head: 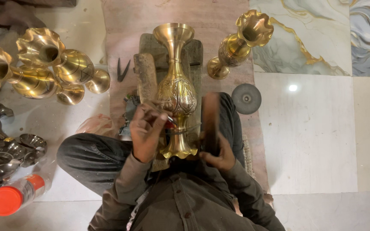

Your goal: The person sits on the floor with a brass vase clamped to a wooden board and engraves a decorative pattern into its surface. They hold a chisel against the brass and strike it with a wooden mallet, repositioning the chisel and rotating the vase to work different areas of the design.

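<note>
A tall brass vase (177, 81) with engraved patterns lies along a wooden block (147, 75) in front of me, its flared foot near my lap. My left hand (147, 128) pinches a small chisel with a red grip (168, 122) against the vase's belly. My right hand (217, 152) grips a dark wooden mallet (211, 122), blurred and raised beside the vase. I sit cross-legged on the floor.
Two brass vases (43, 68) lie at the left, another brass vase (238, 42) stands tilted at the upper right. A grey disc (246, 98), dark metal dividers (122, 70), dark metal pieces (5, 149) and a bottle with an orange cap (16, 194) lie around on the tiled floor.
</note>
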### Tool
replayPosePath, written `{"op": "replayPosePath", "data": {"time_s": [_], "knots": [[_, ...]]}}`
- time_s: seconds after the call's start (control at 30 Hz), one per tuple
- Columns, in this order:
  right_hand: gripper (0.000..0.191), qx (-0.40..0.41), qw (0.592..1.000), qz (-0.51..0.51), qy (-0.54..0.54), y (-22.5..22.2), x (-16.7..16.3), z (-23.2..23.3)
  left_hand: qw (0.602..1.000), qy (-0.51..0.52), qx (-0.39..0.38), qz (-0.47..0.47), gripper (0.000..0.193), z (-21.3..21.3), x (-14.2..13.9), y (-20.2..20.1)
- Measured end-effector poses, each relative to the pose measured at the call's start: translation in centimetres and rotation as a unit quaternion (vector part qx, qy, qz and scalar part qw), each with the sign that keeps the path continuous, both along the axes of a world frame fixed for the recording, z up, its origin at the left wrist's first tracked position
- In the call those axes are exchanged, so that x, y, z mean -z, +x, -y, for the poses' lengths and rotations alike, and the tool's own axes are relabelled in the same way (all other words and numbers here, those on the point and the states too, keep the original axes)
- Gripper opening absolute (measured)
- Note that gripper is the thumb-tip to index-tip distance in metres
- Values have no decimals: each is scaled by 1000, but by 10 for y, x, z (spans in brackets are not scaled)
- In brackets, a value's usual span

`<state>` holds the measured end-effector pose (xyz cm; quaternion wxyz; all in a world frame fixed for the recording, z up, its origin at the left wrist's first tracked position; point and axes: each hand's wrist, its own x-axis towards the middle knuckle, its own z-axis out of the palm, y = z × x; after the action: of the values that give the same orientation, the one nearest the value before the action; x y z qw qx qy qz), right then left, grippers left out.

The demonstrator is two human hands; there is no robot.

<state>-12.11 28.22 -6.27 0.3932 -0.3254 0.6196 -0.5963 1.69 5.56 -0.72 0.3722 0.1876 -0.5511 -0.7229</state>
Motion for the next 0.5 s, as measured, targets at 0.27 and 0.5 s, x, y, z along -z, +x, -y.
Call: {"op": "replayPosePath", "data": {"time_s": [0.27, 0.5], "knots": [[37, 91, 971, -206, 86, 30, -5, 23, 992, 112, 7, 59, 17, -33, 2, 1], [33, -13, 922, -380, -65, 22, -45, 19, 997, 61, 25, 32, 22, -46, 17, 11]]}}
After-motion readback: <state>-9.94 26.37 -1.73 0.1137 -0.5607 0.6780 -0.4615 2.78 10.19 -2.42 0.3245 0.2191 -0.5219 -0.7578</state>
